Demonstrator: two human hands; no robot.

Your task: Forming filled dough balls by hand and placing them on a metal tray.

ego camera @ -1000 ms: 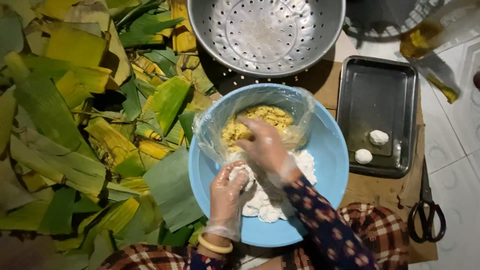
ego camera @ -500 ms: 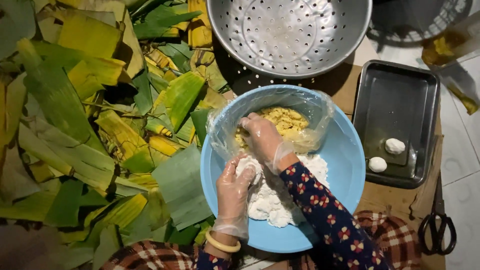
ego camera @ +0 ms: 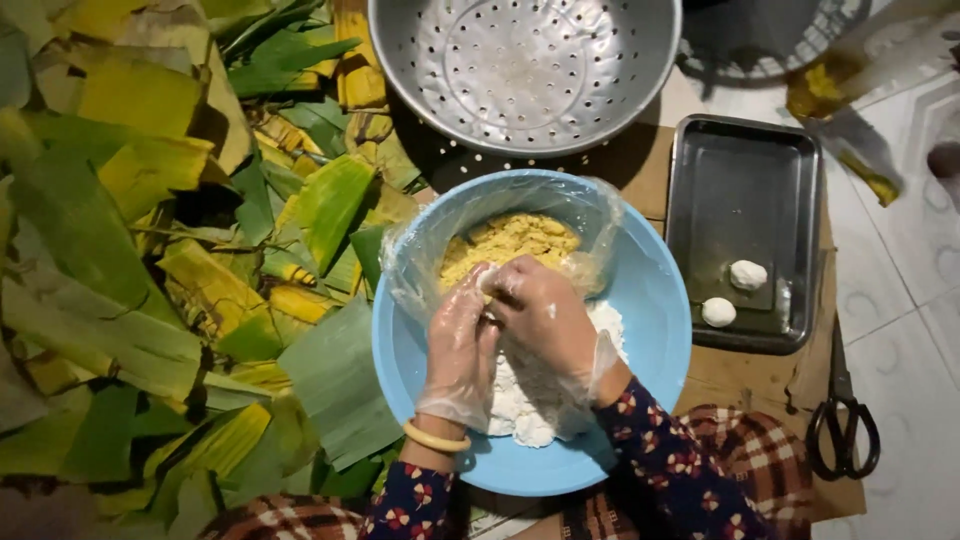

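A blue bowl (ego camera: 655,300) holds white dough (ego camera: 515,410) at its near side and a clear plastic bag of yellow crumbly filling (ego camera: 510,240) at its far side. My left hand (ego camera: 458,350) and my right hand (ego camera: 545,320), both in thin clear gloves, are pressed together over the bowl's middle, cupped around a small piece of white dough that shows between the fingers. A yellow bangle sits on my left wrist.
Green and yellow banana leaves (ego camera: 150,280) cover the floor to the left. A perforated metal colander (ego camera: 525,70) lies beyond the bowl. A dark metal tray (ego camera: 745,210) to the right holds two white dough balls (ego camera: 733,292). Black scissors (ego camera: 845,430) lie at right.
My right hand has drawn back from the yellow filling and joined my left hand over the bowl's middle. The view has shifted slightly.
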